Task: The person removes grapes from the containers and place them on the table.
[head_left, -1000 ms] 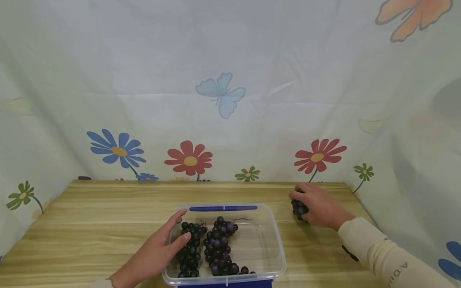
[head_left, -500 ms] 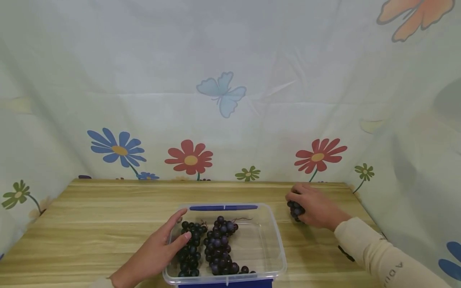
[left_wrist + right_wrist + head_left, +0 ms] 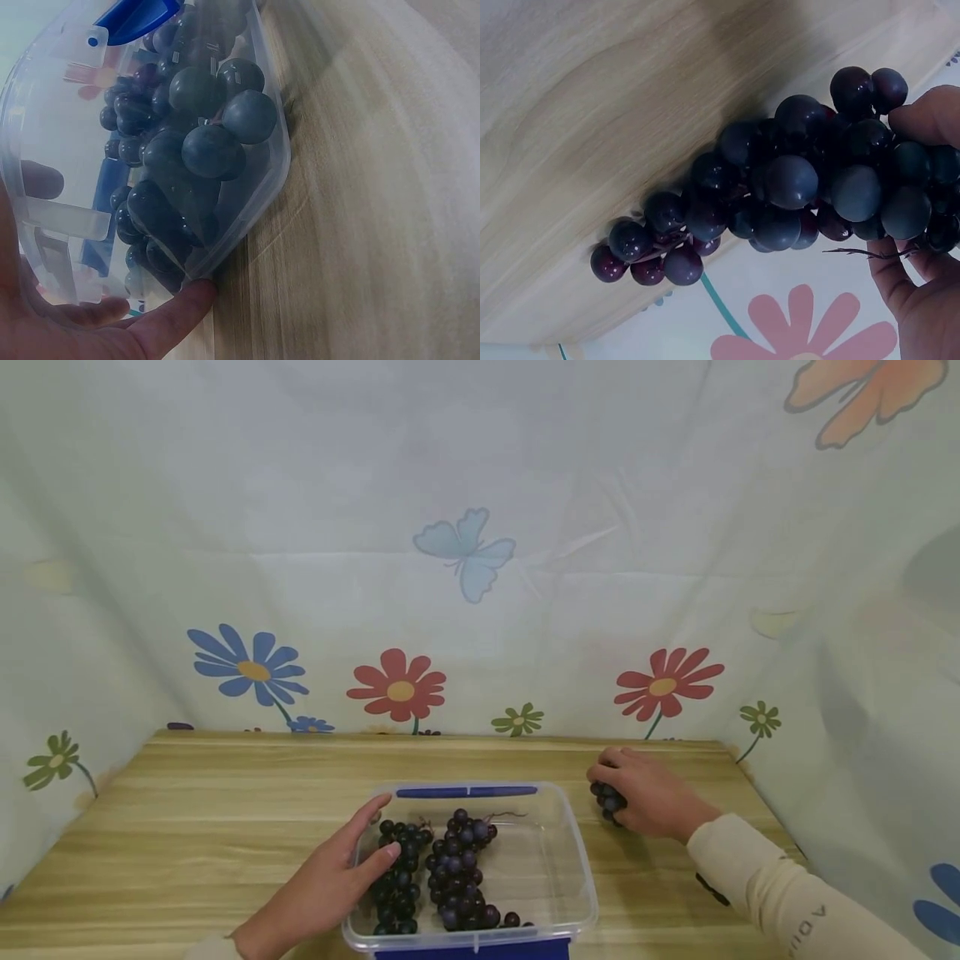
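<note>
On the right of the table my right hand (image 3: 651, 793) grips a bunch of dark grapes (image 3: 787, 187), fingers and thumb around its stem end. Its narrow tail hangs close over the wood in the right wrist view. My left hand (image 3: 322, 877) holds the left side of a clear plastic food box (image 3: 581, 860), thumb over the rim and other fingers along the outside. Inside the box lie two bunches: a blackish one (image 3: 397, 885) beside the left wall and a purple one (image 3: 457, 868) in the middle.
A wooden table (image 3: 225, 793) extends around the box. Blue clips (image 3: 465, 792) sit on the box's far and near sides. A small black object (image 3: 712, 889) shows under the right sleeve. A white flowered curtain (image 3: 480, 635) encloses the back and sides.
My right hand, with the grapes in its grip, has shifted slightly left toward the box. The left hand and the box stay in place.
</note>
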{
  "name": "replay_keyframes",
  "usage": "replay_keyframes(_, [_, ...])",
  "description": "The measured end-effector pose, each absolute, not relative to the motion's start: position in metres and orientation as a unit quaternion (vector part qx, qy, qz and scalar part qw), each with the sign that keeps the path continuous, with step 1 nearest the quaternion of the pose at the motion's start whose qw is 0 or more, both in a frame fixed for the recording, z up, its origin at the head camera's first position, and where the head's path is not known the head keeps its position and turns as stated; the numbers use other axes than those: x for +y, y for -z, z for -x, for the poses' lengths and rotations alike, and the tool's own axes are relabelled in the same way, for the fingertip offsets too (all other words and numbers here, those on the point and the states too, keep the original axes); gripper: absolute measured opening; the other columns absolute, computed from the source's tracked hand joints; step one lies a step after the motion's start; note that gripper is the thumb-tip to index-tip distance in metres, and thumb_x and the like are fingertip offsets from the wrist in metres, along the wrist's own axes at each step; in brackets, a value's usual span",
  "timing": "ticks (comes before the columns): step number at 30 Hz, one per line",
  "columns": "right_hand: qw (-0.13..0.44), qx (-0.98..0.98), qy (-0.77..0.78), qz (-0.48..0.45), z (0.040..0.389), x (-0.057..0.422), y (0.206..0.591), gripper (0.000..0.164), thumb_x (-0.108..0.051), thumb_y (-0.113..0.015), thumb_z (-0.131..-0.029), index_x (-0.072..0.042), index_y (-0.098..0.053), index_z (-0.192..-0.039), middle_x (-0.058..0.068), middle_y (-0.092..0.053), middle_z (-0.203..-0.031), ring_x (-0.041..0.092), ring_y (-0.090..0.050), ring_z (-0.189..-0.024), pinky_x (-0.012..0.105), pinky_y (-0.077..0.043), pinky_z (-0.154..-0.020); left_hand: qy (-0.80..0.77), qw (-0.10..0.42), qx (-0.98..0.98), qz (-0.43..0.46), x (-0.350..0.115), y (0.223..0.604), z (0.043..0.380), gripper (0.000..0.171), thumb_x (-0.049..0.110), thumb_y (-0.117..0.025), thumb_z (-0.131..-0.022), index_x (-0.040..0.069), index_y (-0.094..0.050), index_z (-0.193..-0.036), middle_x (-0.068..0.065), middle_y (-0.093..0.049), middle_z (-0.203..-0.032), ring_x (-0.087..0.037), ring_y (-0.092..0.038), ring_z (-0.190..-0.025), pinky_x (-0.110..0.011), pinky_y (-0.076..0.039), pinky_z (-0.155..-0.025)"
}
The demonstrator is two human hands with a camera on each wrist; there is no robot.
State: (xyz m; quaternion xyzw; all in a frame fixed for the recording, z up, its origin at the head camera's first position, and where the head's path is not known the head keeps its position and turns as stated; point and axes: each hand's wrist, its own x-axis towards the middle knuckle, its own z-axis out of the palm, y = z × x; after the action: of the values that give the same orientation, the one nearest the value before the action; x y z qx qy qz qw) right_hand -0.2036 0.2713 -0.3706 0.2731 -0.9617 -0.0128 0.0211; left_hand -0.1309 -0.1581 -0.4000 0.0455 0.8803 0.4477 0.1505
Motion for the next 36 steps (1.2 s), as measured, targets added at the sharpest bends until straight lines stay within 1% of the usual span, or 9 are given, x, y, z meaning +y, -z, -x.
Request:
replay_keyframes(9, [0.018,-0.959,0.002,-0.281,0.207,0.268,0.376,0.044,-0.013,-0.087,-0.082,-0.018,-0.069,-0.122,0.002,-0.062,-0.116,0.024,-0.061,-0.106,0.05,-0.056,-0.099,-0.447,0.151,0.881,-0.042,-0.157,0.398,0.132,0.074,0.055,-0.062,-0.101,0.038,-0.028,-0.164,-0.02,-0.036,-0.167,-0.053,-0.035,-0.151,-0.078,-0.037,-0.108])
replay_keyframes(13, [0.017,-0.957,0.001,-0.289,0.208,0.267,0.379,0.044,-0.012,-0.086,-0.082,-0.018,-0.069,-0.122,0.001,-0.061,-0.113,0.023,-0.06,-0.102,0.049,-0.056,-0.096,-0.446,0.15,0.882,-0.039,-0.156,0.396,0.132,0.074,0.055,-0.062,-0.101,0.037,-0.028,-0.164,-0.021,-0.036,-0.167,-0.054,-0.035,-0.151,-0.079,-0.037,-0.108])
replay_keyframes(16, [0.01,-0.957,0.001,-0.288,0.209,0.266,0.381,0.044,-0.012,-0.086,-0.081,-0.019,-0.069,-0.122,0.0,-0.06,-0.11,0.02,-0.058,-0.099,0.047,-0.056,-0.094,-0.448,0.152,0.88,-0.037,-0.155,0.395,0.132,0.074,0.055,-0.062,-0.101,0.037,-0.028,-0.164,-0.021,-0.036,-0.167,-0.053,-0.036,-0.151,-0.079,-0.037,-0.108])
replay_keyframes(21, [-0.005,-0.958,-0.001,-0.287,0.209,0.262,0.379,0.045,-0.012,-0.087,-0.081,-0.019,-0.068,-0.121,-0.001,-0.06,-0.109,0.02,-0.057,-0.098,0.048,-0.055,-0.096,-0.452,0.156,0.878,-0.032,-0.154,0.393,0.132,0.074,0.056,-0.062,-0.1,0.037,-0.028,-0.164,-0.021,-0.037,-0.167,-0.053,-0.036,-0.151,-0.078,-0.037,-0.108])
replay_keyframes(30, [-0.012,-0.955,0.002,-0.295,0.209,0.262,0.382,0.045,-0.011,-0.085,-0.083,-0.018,-0.067,-0.124,0.001,-0.061,-0.114,0.023,-0.059,-0.105,0.053,-0.053,-0.101,-0.456,0.16,0.875,-0.026,-0.152,0.393,0.134,0.075,0.055,-0.063,-0.1,0.036,-0.028,-0.164,-0.02,-0.037,-0.166,-0.052,-0.038,-0.15,-0.075,-0.04,-0.107])
replay_keyframes(36, [-0.013,-0.954,0.013,-0.3,0.21,0.26,0.385,0.049,-0.014,-0.085,-0.084,-0.019,-0.067,-0.129,0.005,-0.062,-0.124,0.027,-0.062,-0.115,0.059,-0.049,-0.106,-0.455,0.159,0.876,-0.023,-0.153,0.392,0.135,0.076,0.056,-0.063,-0.1,0.034,-0.028,-0.164,-0.021,-0.038,-0.166,-0.053,-0.039,-0.149,-0.075,-0.041,-0.106])
